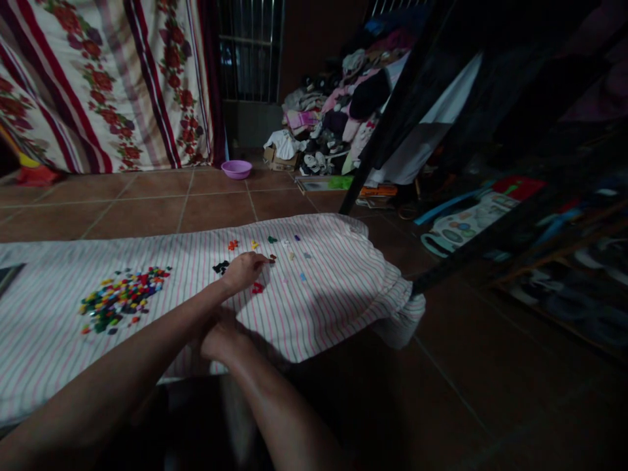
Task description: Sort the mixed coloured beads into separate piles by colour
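My left hand [245, 271] reaches out over the striped cloth, thumb and fingers pinched together at a small brown brick [273, 259]. Small plastic bricks lie around it, grouped by colour: black bricks [220, 267], red bricks [258, 288], orange bricks [233, 244], yellow bricks [254, 244], dark green bricks [272, 240] and light blue bricks [303, 277]. Below my left wrist is my right hand [223, 337], near the cloth's front edge. Its fingers are hidden in shadow and behind the left forearm. A mixed heap of bricks [125, 294] lies further left.
The striped cloth [338, 307] covers a low bed-like surface, bunched at its right end beside a dark post [377, 137]. Beyond are a tiled floor [147, 212], a purple basin [236, 170], a floral curtain [112, 85] and a pile of clothes [338, 111]. A dark-edged object [8, 278] lies far left.
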{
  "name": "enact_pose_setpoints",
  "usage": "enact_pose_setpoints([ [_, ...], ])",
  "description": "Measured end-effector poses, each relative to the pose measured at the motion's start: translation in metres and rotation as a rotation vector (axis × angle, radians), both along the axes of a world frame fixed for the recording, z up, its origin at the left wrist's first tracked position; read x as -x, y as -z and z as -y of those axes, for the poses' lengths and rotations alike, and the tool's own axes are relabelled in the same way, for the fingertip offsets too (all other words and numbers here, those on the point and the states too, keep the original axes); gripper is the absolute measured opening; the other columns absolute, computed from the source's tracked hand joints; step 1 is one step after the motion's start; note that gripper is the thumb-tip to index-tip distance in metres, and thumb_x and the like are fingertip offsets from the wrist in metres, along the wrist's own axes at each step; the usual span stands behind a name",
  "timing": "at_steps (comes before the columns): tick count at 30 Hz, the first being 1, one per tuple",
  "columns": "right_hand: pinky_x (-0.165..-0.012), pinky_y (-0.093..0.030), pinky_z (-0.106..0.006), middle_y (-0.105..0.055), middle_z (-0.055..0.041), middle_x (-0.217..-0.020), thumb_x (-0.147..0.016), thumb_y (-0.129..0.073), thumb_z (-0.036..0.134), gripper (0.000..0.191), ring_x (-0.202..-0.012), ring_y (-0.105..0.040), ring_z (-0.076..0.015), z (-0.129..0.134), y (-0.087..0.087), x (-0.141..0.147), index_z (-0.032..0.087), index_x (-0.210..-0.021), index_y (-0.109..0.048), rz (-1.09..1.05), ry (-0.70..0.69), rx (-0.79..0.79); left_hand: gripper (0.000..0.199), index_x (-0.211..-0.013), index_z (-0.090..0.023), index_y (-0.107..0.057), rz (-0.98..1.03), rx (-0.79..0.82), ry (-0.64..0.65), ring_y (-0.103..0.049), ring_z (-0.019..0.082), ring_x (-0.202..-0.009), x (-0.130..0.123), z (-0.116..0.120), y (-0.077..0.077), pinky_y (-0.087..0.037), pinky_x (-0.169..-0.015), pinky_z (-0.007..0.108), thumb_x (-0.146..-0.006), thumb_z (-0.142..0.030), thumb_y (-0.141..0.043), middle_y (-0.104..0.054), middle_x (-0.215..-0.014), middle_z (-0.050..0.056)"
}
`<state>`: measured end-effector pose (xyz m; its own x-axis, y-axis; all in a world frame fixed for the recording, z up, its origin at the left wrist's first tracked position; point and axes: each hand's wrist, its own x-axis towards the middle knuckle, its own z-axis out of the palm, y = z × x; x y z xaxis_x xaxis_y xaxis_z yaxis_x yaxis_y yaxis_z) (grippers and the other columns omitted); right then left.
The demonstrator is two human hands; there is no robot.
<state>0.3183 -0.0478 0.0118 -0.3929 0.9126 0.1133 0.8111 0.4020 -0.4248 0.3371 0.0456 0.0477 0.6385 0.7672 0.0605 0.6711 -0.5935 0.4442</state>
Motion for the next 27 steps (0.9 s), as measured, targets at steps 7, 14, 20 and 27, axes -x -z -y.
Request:
enact_pose_setpoints([
  [7,-0.095,-0.047,-0.034,-0.072,-0.0089,-0.103,-0.092,-0.054,0.019,0.019,-0.102,-0.063,-0.0203,-0.003,-0.004,-0.001,0.016,-0.099,-0.071,-0.029,-0.124,-0.084,0.029,-0.098,-0.019,-0.072,0.039,-0.045,-0.352,-0.067,0.016,-0.079,0.154,0.021,0.02,-0.052,-0.076,0.027,-0.082,-0.022,-0.048,-0.071,-0.094,0.007],
  [14,-0.094,-0.045,-0.033,-0.069,-0.0064,-0.107,-0.092,-0.053,0.012,0.02,-0.1,-0.06,-0.0169,-0.009,0.008,0.001,0.018,-0.099,-0.071,-0.174,-0.127,-0.142,0.027,-0.096,-0.022,-0.072,0.064,-0.059,-0.702,-0.065,0.016,-0.076,0.257,0.051,0.027,-0.051,-0.07,0.026,-0.08,-0.03,-0.051,-0.07,-0.09,0.004],
  [20,-0.091,-0.046,-0.033,-0.068,-0.0064,-0.098,-0.095,-0.05,0.016,0.021,-0.097,-0.059,-0.0184,-0.018,0.009,0.011,0.02,-0.099,-0.07,-0.145,-0.048,-0.123,0.025,-0.089,-0.021,-0.071,0.158,-0.071,-0.761,-0.065,0.016,-0.081,0.273,0.04,0.029,-0.053,-0.077,0.028,-0.079,-0.026,-0.048,-0.069,-0.091,0.004],
  [27,-0.092,-0.047,-0.029,-0.066,-0.0072,-0.106,-0.095,-0.047,0.017,0.028,-0.102,-0.061,-0.0174,-0.038,0.006,0.05,0.019,-0.115,-0.066,-0.169,-0.016,-0.087,0.027,-0.09,-0.019,-0.069,0.362,-0.097,-0.72,-0.063,0.017,-0.089,0.268,0.037,0.026,-0.053,-0.083,0.031,-0.082,-0.023,-0.044,-0.065,-0.097,0.006],
])
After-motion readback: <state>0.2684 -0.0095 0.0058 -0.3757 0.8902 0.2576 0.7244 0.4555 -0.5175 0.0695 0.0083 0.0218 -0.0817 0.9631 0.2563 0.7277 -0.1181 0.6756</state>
